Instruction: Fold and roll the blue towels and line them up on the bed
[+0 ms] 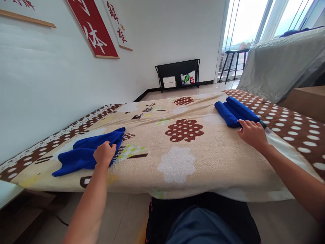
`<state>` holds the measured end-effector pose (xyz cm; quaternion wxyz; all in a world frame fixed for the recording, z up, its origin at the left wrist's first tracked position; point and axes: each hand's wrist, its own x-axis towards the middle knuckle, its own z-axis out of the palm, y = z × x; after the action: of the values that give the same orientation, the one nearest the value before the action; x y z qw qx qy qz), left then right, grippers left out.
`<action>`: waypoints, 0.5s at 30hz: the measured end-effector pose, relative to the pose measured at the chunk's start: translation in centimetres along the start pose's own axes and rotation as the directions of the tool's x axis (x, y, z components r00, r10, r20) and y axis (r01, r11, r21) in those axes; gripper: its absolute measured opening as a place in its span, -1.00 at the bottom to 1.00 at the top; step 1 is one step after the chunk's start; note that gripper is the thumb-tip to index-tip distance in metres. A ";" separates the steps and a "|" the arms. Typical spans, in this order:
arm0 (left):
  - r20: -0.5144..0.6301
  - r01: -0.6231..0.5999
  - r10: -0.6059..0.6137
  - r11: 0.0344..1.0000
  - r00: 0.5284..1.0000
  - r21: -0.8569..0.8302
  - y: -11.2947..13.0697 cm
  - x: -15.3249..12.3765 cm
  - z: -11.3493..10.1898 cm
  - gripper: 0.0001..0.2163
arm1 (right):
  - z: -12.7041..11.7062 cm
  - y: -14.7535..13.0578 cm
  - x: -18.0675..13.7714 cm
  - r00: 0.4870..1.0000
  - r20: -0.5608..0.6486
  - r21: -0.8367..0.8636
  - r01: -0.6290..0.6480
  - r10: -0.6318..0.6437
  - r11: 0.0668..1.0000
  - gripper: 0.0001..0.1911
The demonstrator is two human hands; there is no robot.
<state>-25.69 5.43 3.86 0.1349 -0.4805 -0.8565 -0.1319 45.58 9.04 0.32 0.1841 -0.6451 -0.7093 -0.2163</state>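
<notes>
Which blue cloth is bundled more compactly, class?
The right blue cloth, by the right hand; the left blue cloth, in the left hand, lies looser.

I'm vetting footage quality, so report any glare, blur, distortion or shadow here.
Head view: daylight washes out the window at upper right; the red scroll at upper left leans, likely wide-angle distortion; shadow darkens the lower-left corner; the left hand, the right hand and both blue cloths look fairly sharp, without obvious motion blur.

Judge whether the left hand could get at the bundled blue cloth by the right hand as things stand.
Probably not straight away: the left hand grips another blue cloth. Once freed, it likely could, as only blanket lies between it and the bundled blue cloth.
</notes>
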 end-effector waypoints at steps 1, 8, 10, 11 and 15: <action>-0.077 0.010 -0.015 0.998 0.997 -0.066 0.1 -0.1 -0.3 -0.73 | -0.1 0.0 0.0 1.000 -0.004 0.019 -0.011 0.011 1.000 -0.56; -0.590 -0.263 -0.141 0.797 0.795 -0.544 4.2 -0.6 -4.3 -0.88 | -0.6 -3.1 1.1 0.996 -0.034 0.288 -0.065 0.078 0.955 -0.59; -0.598 -0.388 -0.155 0.629 0.787 -0.674 7.9 -1.7 -5.7 -0.84 | -1.5 -5.9 1.5 0.997 -0.030 0.389 -0.054 0.071 0.920 -0.63; -0.591 -0.425 -0.135 0.570 0.795 -0.703 10.1 -2.7 -6.3 -0.83 | -2.3 -7.6 1.6 0.999 -0.017 0.457 -0.037 0.050 0.889 -0.67; -0.460 -0.477 0.128 0.292 0.879 -0.829 20.2 -9.4 -8.2 -0.82 | -6.8 -15.7 1.1 0.982 0.077 0.923 -0.003 -0.175 0.386 -0.70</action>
<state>-2.81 5.29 10.09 -0.0064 -0.5987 -0.4883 -0.6349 29.78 5.09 5.49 0.4399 -0.4135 -0.7554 0.2547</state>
